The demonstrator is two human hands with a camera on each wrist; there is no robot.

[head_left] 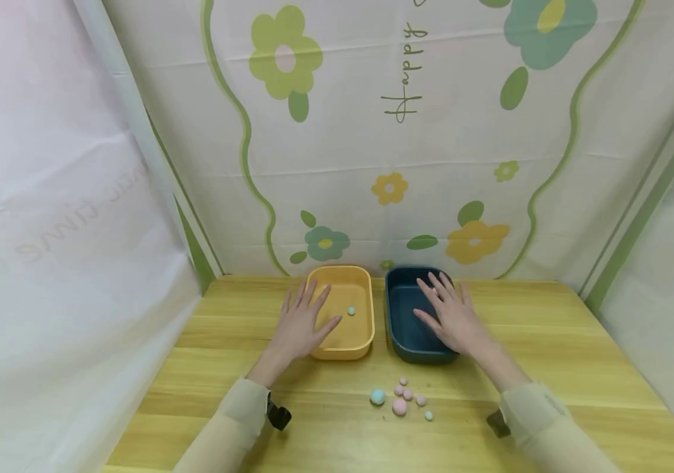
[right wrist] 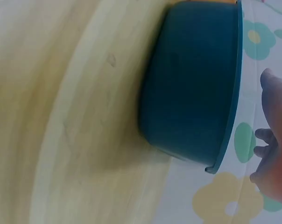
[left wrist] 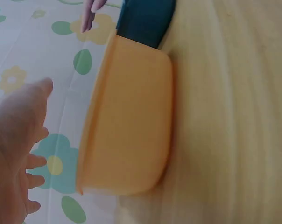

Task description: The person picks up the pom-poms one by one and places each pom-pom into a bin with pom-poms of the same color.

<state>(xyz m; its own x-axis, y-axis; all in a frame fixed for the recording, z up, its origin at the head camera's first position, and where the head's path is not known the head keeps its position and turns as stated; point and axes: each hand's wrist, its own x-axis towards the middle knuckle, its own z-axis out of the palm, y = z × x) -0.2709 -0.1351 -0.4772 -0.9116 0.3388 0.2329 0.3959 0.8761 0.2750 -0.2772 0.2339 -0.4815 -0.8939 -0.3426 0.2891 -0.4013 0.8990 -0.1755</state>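
Note:
My left hand (head_left: 303, 323) spreads its fingers above the left side of a yellow tray (head_left: 345, 355). A small light blue ball (head_left: 351, 311) lies inside that tray. Over the right side of a dark blue tray (head_left: 420, 358) is my right hand (head_left: 454, 316), its fingers spread and holding nothing. A bit of pink shows between its fingers, mostly hidden. In both wrist views the hands hover above the rims of the yellow tray (left wrist: 127, 116) and the blue tray (right wrist: 190, 84). Nearer to me, several pink balls (head_left: 399, 406) lie on the table with a larger light blue ball (head_left: 377, 396).
The trays stand side by side on a wooden table (head_left: 195, 394), with a narrow gap between them. A small pale green ball (head_left: 428, 415) sits at the right of the loose group. Behind the table hangs a flowered white curtain (head_left: 343, 144), with more cloth on both sides.

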